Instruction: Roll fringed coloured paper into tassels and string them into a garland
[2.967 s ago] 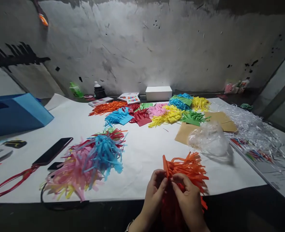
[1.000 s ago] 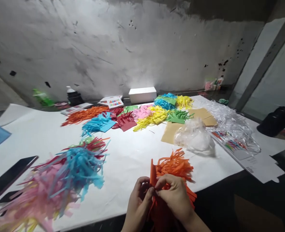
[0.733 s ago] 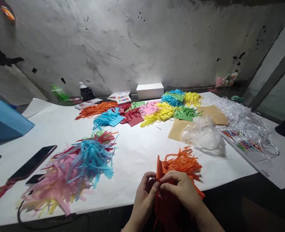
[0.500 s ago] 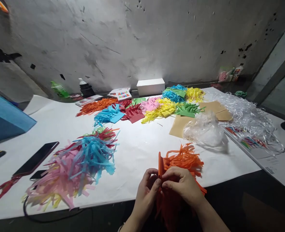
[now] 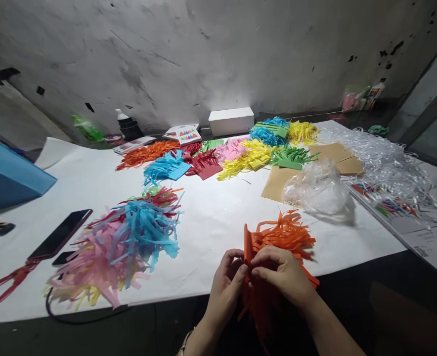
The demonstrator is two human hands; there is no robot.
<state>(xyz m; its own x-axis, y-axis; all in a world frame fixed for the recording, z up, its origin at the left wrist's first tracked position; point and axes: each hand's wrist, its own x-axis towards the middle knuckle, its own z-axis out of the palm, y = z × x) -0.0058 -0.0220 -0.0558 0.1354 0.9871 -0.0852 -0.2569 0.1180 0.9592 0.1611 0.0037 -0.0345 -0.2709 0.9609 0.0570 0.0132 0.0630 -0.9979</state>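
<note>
The orange fringe (image 5: 283, 235) lies at the near edge of the paper-covered desk (image 5: 203, 237), part of it hanging over. The left hand (image 5: 229, 282) and right hand (image 5: 280, 274) both pinch its rolled band, fingertips close together. Left of it is a pile of tassels (image 5: 129, 242), pink, blue and red, beside a phone (image 5: 61, 235). Beyond it sits a plastic bag (image 5: 318, 190) on brown card (image 5: 280, 183); farther back, a white box (image 5: 231, 122).

The lettering on the white packaging (image 5: 431, 249) is too small to read.
</note>
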